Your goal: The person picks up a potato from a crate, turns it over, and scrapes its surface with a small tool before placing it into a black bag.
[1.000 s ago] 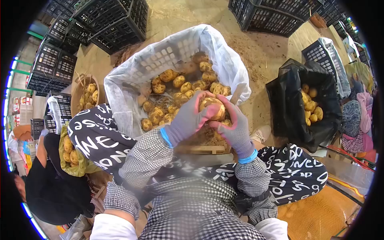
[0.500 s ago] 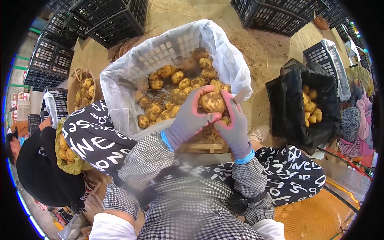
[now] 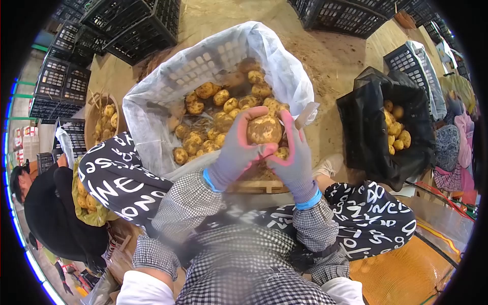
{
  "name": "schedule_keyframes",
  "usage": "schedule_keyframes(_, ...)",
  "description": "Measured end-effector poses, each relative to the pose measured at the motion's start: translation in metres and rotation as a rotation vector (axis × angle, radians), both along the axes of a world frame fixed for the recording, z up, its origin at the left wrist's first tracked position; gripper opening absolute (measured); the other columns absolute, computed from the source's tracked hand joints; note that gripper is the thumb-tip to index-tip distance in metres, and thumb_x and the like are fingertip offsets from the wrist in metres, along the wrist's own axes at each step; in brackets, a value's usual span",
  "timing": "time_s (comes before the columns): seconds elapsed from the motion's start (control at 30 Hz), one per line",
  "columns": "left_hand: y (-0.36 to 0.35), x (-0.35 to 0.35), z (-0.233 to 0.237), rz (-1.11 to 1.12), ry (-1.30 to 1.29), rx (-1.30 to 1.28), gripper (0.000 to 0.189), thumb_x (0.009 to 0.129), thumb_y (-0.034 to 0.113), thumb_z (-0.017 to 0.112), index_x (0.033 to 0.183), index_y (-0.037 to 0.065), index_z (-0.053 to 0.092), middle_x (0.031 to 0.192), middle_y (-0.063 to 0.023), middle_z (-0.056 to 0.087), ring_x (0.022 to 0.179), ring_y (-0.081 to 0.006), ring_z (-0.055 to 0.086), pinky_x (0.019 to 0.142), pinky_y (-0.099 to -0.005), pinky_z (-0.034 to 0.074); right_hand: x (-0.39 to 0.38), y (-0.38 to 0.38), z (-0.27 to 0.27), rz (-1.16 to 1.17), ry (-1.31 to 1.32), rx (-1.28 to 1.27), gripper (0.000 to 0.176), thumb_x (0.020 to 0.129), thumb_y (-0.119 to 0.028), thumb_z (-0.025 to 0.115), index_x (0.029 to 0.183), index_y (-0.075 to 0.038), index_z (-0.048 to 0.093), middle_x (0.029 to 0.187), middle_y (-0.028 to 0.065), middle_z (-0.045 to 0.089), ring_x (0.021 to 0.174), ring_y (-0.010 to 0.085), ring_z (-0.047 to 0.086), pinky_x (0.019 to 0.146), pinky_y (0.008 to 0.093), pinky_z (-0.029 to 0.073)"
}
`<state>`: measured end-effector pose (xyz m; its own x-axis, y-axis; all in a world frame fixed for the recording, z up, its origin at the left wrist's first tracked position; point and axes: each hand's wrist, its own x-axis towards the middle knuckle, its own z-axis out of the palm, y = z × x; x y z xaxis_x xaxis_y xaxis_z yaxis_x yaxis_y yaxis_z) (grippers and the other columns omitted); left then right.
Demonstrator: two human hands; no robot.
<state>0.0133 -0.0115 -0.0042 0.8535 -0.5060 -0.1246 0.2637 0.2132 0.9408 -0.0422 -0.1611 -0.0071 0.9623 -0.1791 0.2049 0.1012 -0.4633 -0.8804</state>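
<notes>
Both my hands wear grey and pink gloves and meet around one large potato (image 3: 264, 129) with brown dirt on its skin. My left hand (image 3: 241, 147) wraps the potato's left side, thumb below it. On the right side, my right hand (image 3: 292, 152) presses it with fingers and thumb. Beneath and beyond them stands a crate lined with white sheeting (image 3: 152, 96), holding many soil-covered potatoes (image 3: 195, 140). A flat brownish piece (image 3: 305, 115) sticks out by the liner's right edge, beside my right fingers; I cannot tell what it is.
A black-lined crate (image 3: 356, 127) with potatoes stands at the right. A round basket (image 3: 92, 114) of potatoes is at the left. Black crates (image 3: 147, 35) are stacked behind. A person in black (image 3: 61, 213) is at the lower left, near a yellow-green bag (image 3: 99, 216) with potatoes.
The held potato now shows a different, patchier face and has shifted slightly left with my hands. The whole view has moved a little. The person at the left shows more of the head.
</notes>
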Motion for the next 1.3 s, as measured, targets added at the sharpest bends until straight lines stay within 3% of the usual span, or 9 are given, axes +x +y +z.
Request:
schedule_keyframes(0.2,-0.002,-0.005,0.009,0.031,0.092,0.031,0.082,0.074,0.016,0.085,0.14,0.002,0.038,0.128,-0.0094,0.05,0.119,-0.0177,0.052,0.103,-0.0324,0.044,-0.003,-0.008,-0.01,0.026,-0.06,-0.081,0.074,0.066,-0.012,0.079,0.134,-0.003,0.052,0.135,0.0186,0.053,0.123,0.0351,0.055,0.097,0.0384,0.049)
schedule_keyframes(0.3,-0.003,-0.005,0.001,0.009,0.215,0.017,0.075,0.078,0.021,0.084,0.136,0.003,0.04,0.123,-0.0079,0.051,0.103,-0.0127,0.056,0.084,-0.0255,0.052,-0.004,-0.004,-0.001,0.014,0.023,-0.024,0.071,0.066,-0.014,0.081,0.131,-0.004,0.054,0.13,0.019,0.056,0.12,0.0346,0.057,0.095,0.0384,0.05)
schedule_keyframes(0.53,0.008,0.006,-0.004,0.07,-0.272,0.286,0.051,0.093,0.037,0.065,0.127,0.002,0.052,0.099,-0.007,0.066,0.087,-0.0113,0.062,0.078,-0.0266,0.052,-0.006,0.002,-0.004,0.007,0.032,0.003,0.074,0.065,-0.017,0.084,0.132,-0.004,0.054,0.123,0.0184,0.059,0.113,0.0311,0.06,0.094,0.0378,0.05)
schedule_keyframes(0.8,0.014,0.015,-0.015,-0.039,-0.117,0.227,0.044,0.101,0.033,0.051,0.131,0.001,0.049,0.121,-0.0123,0.06,0.105,-0.0147,0.061,0.088,-0.0287,0.051,-0.004,-0.003,-0.007,0.075,0.056,-0.006,0.088,0.067,-0.035,0.088,0.137,0.002,0.048,0.125,0.0157,0.056,0.114,0.025,0.058,0.099,0.0341,0.046)
schedule_keyframes(0.9,0.014,0.011,0.014,-0.11,0.268,-0.062,0.044,0.099,0.029,0.054,0.135,0.004,0.046,0.13,-0.0142,0.055,0.114,-0.018,0.058,0.093,-0.0335,0.051,-0.002,-0.004,-0.016,0.112,-0.029,0.255,0.081,0.08,-0.042,0.077,0.139,0.003,0.045,0.122,0.0155,0.058,0.115,0.027,0.058,0.098,0.0335,0.046)
schedule_keyframes(1.07,0.017,0.014,0.015,-0.079,0.482,-0.377,0.046,0.096,0.02,0.057,0.138,0.006,0.044,0.133,-0.0144,0.052,0.117,-0.0257,0.057,0.1,-0.0444,0.049,-0.001,-0.015,-0.018,0.133,0.225,0.663,0.068,0.095,-0.053,0.051,0.135,0.001,0.048,0.12,0.0163,0.06,0.107,0.0262,0.064,0.085,0.0328,0.055)
schedule_keyframes(1.13,0.018,0.018,0.005,-0.054,0.564,-0.546,0.044,0.096,0.018,0.058,0.136,0.006,0.047,0.133,-0.0121,0.054,0.119,-0.0272,0.056,0.105,-0.0454,0.045,0.0,-0.022,-0.01,0.078,0.39,1.34,0.059,0.099,-0.051,0.047,0.13,-0.001,0.052,0.119,0.0162,0.061,0.097,0.0227,0.067,0.077,0.033,0.059)
schedule_keyframes(1.27,0.037,0.023,-0.041,0.087,0.466,-0.54,0.037,0.096,0.02,0.059,0.13,0.005,0.054,0.13,-0.0122,0.057,0.12,-0.0271,0.056,0.104,-0.0466,0.045,-0.008,-0.033,0.02,0.068,0.392,1.586,0.047,0.1,-0.039,0.052,0.129,-0.002,0.052,0.115,0.011,0.063,0.1,0.0207,0.066,0.081,0.0356,0.058)
schedule_keyframes(1.3,0.042,0.025,-0.046,0.075,0.414,-0.55,0.036,0.095,0.022,0.061,0.127,0.007,0.058,0.129,-0.012,0.059,0.119,-0.0274,0.056,0.101,-0.0476,0.046,-0.008,-0.033,0.037,0.076,0.271,1.406,0.043,0.099,-0.034,0.055,0.129,-0.003,0.053,0.114,0.0094,0.063,0.101,0.0187,0.065,0.083,0.0341,0.057)
